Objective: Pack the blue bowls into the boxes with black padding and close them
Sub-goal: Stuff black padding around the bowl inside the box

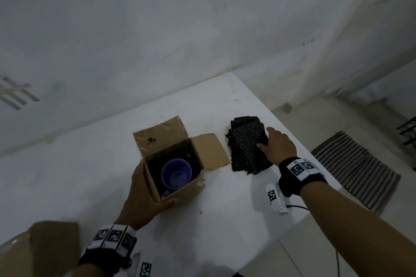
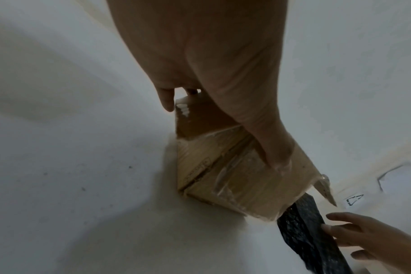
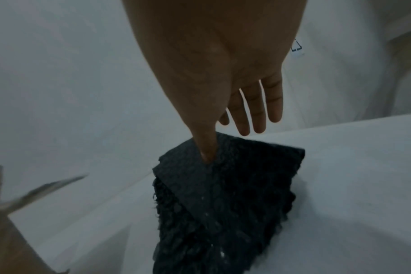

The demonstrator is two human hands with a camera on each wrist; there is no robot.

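An open cardboard box (image 1: pixel 180 189) stands mid-table, lined with black padding, and a blue bowl (image 1: pixel 176 173) sits upright inside it. My left hand (image 1: pixel 144 189) grips the box's near left corner, thumb along the front face and fingers on the left side; the left wrist view shows the box (image 2: pixel 223 176) from outside. A stack of black padding sheets (image 1: pixel 245 144) lies right of the box's open flap. My right hand (image 1: pixel 278 144) rests on that stack with fingers straight. In the right wrist view the thumb (image 3: pixel 207 148) presses the top sheet (image 3: pixel 235 185).
Another cardboard box (image 1: pixel 45 245) sits at the bottom left corner. The white table (image 1: pixel 225 220) ends just right of the padding stack, with a striped mat (image 1: pixel 355 168) on the floor beyond. A white wall runs behind the table.
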